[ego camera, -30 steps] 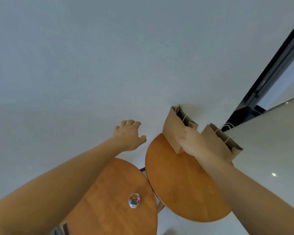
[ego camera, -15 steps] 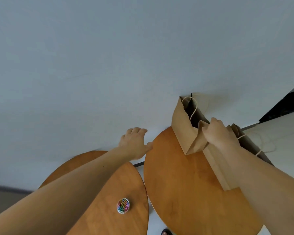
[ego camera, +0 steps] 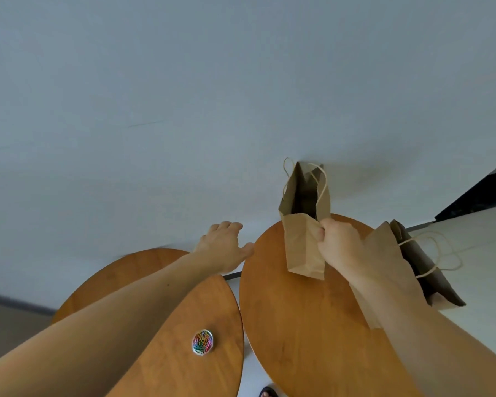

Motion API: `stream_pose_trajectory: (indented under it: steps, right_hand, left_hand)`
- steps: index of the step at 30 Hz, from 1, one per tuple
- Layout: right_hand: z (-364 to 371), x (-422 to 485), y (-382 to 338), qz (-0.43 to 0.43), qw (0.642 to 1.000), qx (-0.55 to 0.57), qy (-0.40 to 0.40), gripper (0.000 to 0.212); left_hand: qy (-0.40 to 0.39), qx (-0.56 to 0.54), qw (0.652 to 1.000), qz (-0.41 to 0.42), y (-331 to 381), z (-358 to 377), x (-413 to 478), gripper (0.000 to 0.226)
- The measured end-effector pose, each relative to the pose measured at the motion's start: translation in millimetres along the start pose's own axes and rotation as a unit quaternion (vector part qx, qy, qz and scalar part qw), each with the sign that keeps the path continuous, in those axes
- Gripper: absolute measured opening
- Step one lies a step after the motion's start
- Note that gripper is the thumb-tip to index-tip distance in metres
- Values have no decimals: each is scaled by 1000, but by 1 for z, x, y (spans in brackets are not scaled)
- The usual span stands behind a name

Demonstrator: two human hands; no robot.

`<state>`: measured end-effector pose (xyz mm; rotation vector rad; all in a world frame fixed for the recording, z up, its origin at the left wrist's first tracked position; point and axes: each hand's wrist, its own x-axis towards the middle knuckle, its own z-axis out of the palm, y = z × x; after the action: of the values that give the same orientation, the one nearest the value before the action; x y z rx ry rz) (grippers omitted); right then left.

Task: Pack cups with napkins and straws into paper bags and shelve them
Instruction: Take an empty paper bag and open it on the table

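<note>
Right hand (ego camera: 340, 247): your fingers pinch the mouth edge of the upright brown paper bag (ego camera: 302, 250), near the far edge of the round wooden table (ego camera: 298, 333). Left hand (ego camera: 222, 247): loose, holding nothing, just off the table's left edge. Recommended: bring it to the opposite rim, spreading the mouth wide.

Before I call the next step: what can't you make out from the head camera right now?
- Held paper bag, gripped at its rim by the right hand: the inside is in shadow, so its contents are unreadable.
- Second paper bag: the right forearm covers its front, and its inside is hidden.
- Dark object: cut off by the bottom edge.
- Left hand: unclear whether the thumb touches the round table.
</note>
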<state>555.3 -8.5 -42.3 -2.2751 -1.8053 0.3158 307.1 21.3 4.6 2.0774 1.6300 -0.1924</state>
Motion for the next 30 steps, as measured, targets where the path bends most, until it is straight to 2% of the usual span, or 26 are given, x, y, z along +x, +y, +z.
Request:
stream_pose_trajectory:
  steps: [4,8,10,12,14,16,19,22,24,25,27,30]
  right_hand:
    - [-10,-47,-65,-80,996,6,45,22]
    - [-3,-95,-131,-154,983,38,93,14]
    - [10,-122,-163,-184,977,52,96,11]
    - [31,-148,-191,-208,971,64,97,9]
    - [56,-176,-218,-229,967,75,80,10]
    - [82,-202,-241,-254,962,81,57,13]
    - [117,-235,-267,-284,956,79,14,17]
    - [141,-261,-285,-276,958,73,-39,17]
    - [150,-275,-290,-254,963,43,-79,9]
    - [152,-280,-293,-245,961,36,-127,15]
    - [154,-283,-295,-182,950,62,-245,41]
    - [154,-276,-306,-120,942,86,-302,84]
  left_hand:
    - [2,-106,994,-21,-20,-8,-30,72]
    - [58,-213,972,-82,-58,-22,-66,77]
    - [70,-223,967,-106,-89,-29,-86,71]
    - [67,-232,962,-124,-128,-30,-110,54]
    - [43,-251,958,-132,-167,-23,-137,29]
    - [12,-270,951,-147,-206,-7,-164,16]
    - [4,-279,944,-176,-255,27,-197,22]
    - [0,-255,947,-193,-293,67,-220,28]
    - [-21,-268,942,-201,-307,90,-231,27]
    - [-33,-272,939,-206,-310,99,-236,24]
    - [-46,-269,939,-210,-312,112,-242,22]
    - [-44,-284,932,-220,-309,118,-247,21]
